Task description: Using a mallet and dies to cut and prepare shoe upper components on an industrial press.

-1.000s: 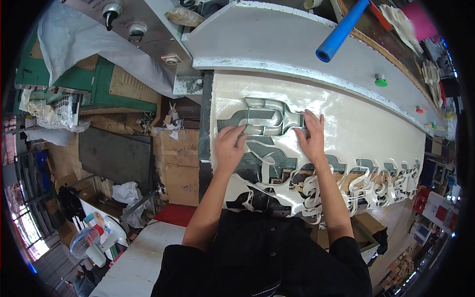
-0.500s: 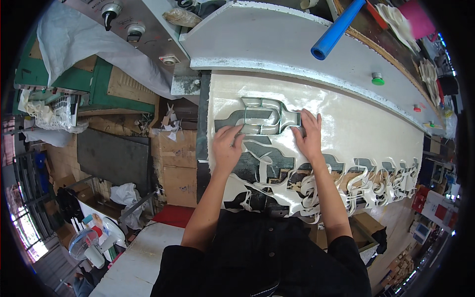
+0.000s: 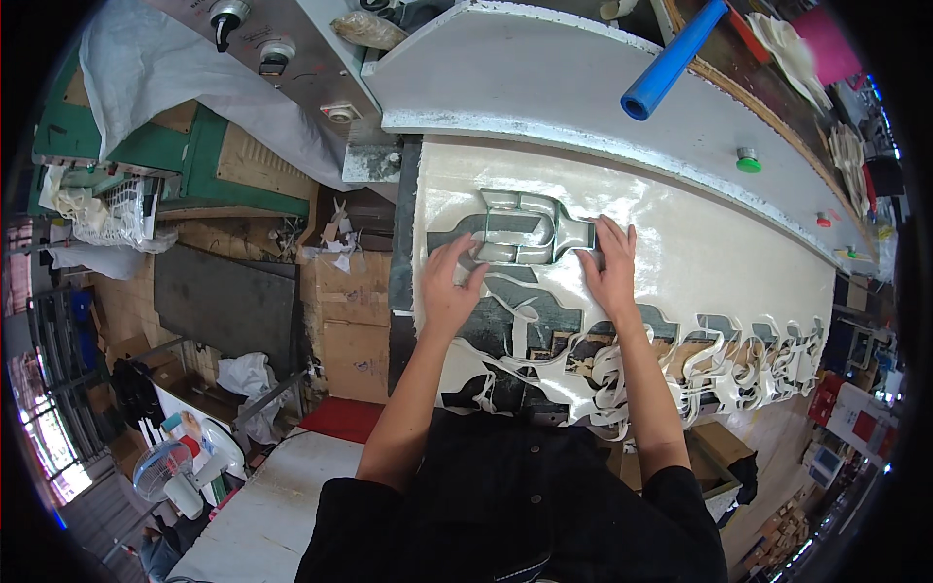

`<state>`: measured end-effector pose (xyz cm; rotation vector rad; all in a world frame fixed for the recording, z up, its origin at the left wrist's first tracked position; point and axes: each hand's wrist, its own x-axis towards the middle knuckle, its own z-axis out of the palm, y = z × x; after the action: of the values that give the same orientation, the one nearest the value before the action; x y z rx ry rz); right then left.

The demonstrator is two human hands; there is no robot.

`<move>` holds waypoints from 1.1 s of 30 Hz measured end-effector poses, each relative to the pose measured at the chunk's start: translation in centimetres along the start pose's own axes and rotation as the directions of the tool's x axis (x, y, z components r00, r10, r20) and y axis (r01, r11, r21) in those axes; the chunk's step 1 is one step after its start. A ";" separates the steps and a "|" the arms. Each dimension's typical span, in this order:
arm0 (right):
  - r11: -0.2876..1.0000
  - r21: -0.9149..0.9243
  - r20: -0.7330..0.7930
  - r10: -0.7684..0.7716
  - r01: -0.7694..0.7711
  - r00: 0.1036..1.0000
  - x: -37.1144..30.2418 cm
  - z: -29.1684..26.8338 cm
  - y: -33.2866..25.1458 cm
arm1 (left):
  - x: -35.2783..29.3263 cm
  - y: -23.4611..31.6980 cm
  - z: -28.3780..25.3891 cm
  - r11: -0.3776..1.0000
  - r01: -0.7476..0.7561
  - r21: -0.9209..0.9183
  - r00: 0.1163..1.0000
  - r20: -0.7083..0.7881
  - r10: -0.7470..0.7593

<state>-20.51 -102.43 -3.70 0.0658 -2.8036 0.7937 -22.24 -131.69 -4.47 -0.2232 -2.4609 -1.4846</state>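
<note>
Your right hand (image 3: 611,270) grasps the metal frame (image 3: 557,227), upper centre; your left hand's (image 3: 450,291) grip I can't tell. Pale offcuts (image 3: 609,396) tangle lower right of centre; a blue tube (image 3: 673,60) juts upper right.

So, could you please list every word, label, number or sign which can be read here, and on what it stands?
None can be read reliably.
Grey control panel: small marks near the rotary switches, too small and blurred to read.
Cardboard at left: a printed mark, too small to read.
Metal cutting die: no lettering I can make out.
</note>
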 end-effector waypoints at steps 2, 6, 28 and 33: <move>1.000 -0.007 -0.002 0.004 -0.004 1.000 0.1 0.0 -0.1 | 0.0 -0.3 -0.1 1.000 -0.013 0.028 1.000 0.019 0.013; 1.000 -0.005 0.042 0.004 -0.004 0.999 0.2 -0.1 -0.2 | -0.3 -1.2 -0.2 0.995 -0.050 0.089 0.997 0.056 0.045; 0.962 0.268 -0.007 0.058 -0.054 0.998 1.2 -4.0 -1.4 | -6.7 6.8 -3.0 0.986 -0.050 -0.160 0.885 0.450 0.118; 0.975 0.222 -0.020 -0.007 0.012 1.000 4.5 -10.1 0.2 | -9.7 8.8 -0.5 0.961 -0.082 -0.264 0.456 0.848 0.271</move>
<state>-22.89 -96.91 5.60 0.1081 -2.6827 1.0971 -10.64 -127.97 0.35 -1.6427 -2.8086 -1.7690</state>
